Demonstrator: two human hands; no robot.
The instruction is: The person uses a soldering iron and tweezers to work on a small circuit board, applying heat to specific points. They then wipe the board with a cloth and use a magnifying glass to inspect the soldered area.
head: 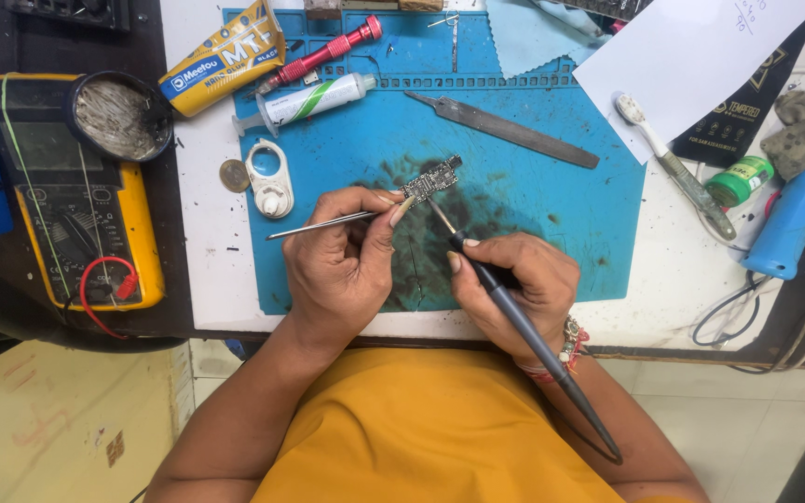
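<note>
My left hand [342, 256] grips metal tweezers [319, 224] whose tips pinch a small dark circuit board [432, 179] over a stained blue work mat [533, 200]. My right hand [514, 284] holds a dark soldering iron [524, 326] like a pen. Its thin tip [440, 216] reaches up to just below the board. The iron's handle runs back down past my wrist.
A flat metal file [500, 130], a flux syringe [314, 100], a red screwdriver [323, 53] and a yellow glue tube [221, 61] lie at the mat's far side. Left stands a yellow multimeter [76, 200] with a tin of wire wool [118, 116]. Right lie a toothbrush [677, 168] and a blue tool [798, 210].
</note>
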